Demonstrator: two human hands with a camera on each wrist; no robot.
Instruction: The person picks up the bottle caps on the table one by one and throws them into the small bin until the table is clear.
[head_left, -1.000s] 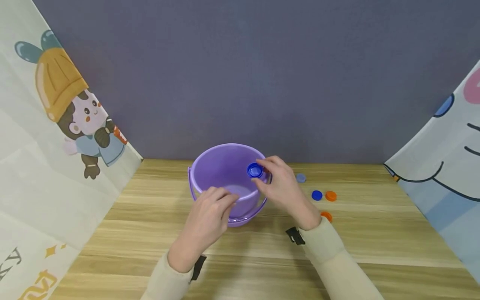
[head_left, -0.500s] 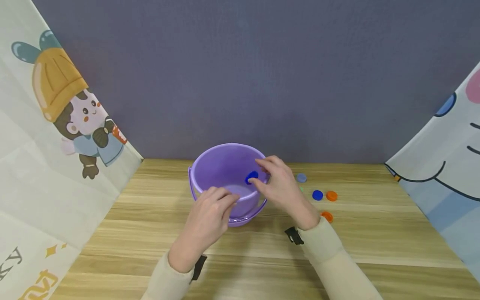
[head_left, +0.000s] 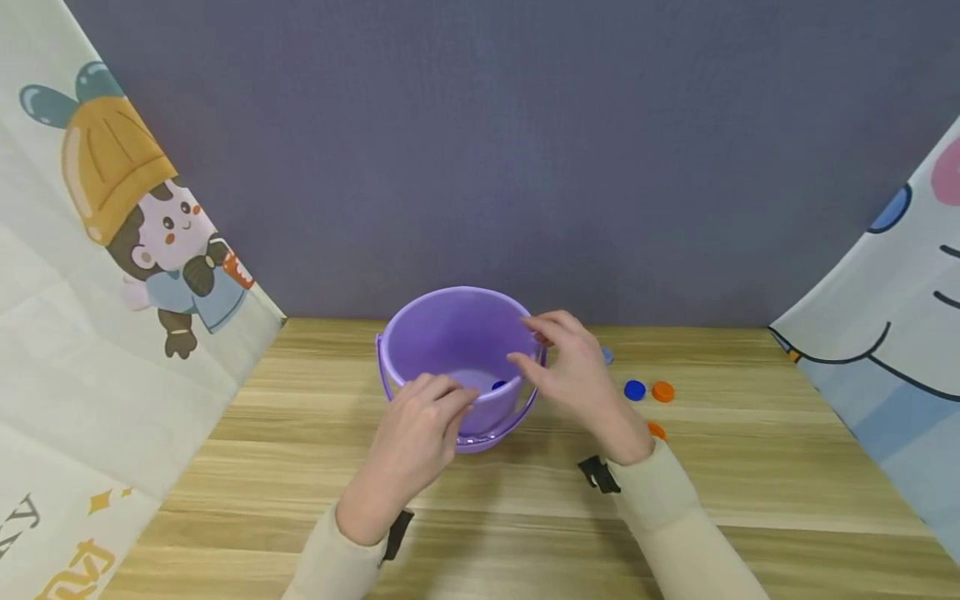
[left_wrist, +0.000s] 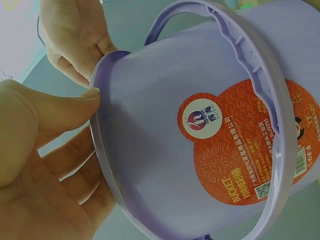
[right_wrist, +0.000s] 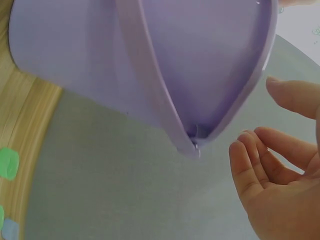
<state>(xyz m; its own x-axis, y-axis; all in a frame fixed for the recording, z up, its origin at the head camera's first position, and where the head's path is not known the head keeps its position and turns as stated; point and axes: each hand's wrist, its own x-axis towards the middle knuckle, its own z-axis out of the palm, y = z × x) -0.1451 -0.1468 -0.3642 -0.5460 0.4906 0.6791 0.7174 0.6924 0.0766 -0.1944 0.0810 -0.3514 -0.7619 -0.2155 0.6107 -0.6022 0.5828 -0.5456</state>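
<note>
Pinching the near rim of the purple bucket (head_left: pixel 491 414), the left hand (head_left: pixel 420 427) has its thumb on the outer side, above the red sticker (left_wrist: pixel 220 162). The right hand (head_left: pixel 576 371) is released, thumb and fingers apart, just beside the bucket's right rim. A dark blue cap (head_left: pixel 498 385) lies inside, at the bottom. The bucket stands on the wooden counter (head_left: pixel 300 467); to its right lie a blue cap (head_left: pixel 634 391) and an orange cap (head_left: pixel 663 392), close together.

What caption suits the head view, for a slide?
Left grip holds the bucket by its rim, empty right grip beside it; blue cap inside, more caps on the table.
</note>
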